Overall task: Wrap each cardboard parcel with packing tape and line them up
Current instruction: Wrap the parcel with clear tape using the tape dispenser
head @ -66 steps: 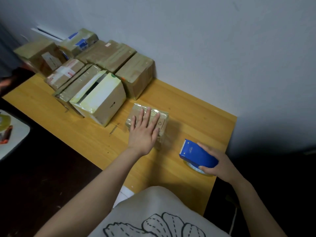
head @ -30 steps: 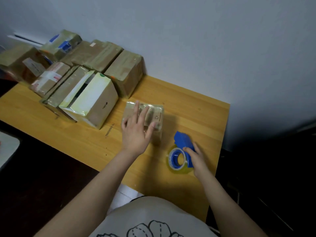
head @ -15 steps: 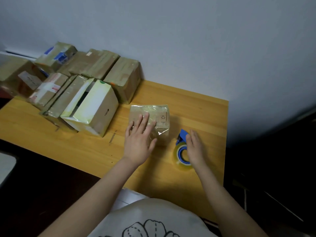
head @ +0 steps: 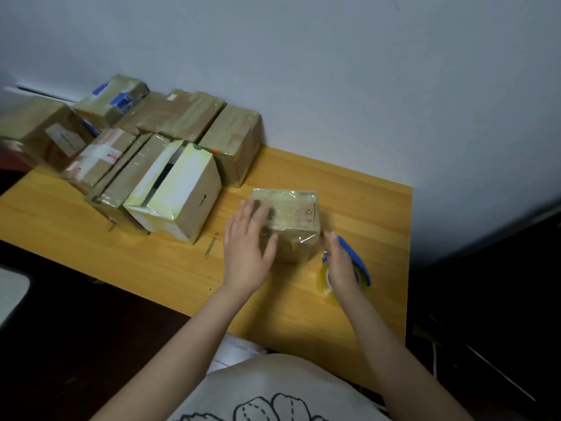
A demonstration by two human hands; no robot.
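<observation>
The left hand [head: 247, 247] is smeared by blur at the fingertips, so its exact contact is hard to read, but its fingers are straight and spread, lying over the 9 o'clock part of the small parcel [head: 293, 221] and hiding that end of the top. The right hand [head: 341, 264] is seen edge-on, fingers extended together and pointing toward 12 o'clock. It covers most of the blue tape dispenser [head: 359, 264], and whether it touches the dispenser cannot be told. Only a blue strip and a yellowish arc of the tape roll [head: 327, 285] show past the hand. The small parcel lies flat on the wooden table [head: 349, 323], close to the middle of the view and on the table's right half, with the dispenser just beside it at 4 o'clock. Its long axis runs roughly 9 to 3 o'clock, and glossy film wrinkles over its top. A faint recycling mark [head: 307, 214] sits near its 3 o'clock end, too small to read further. From the parcel, at 10 o'clock, stands a white-topped box [head: 182, 189], and beyond it a group of taped parcels [head: 188, 117] packed against the wall. The ones at the far 9 o'clock edge are blurred and cut off. At 6 o'clock a pale shirt [head: 273, 390] with a line drawing is cropped by the frame.
</observation>
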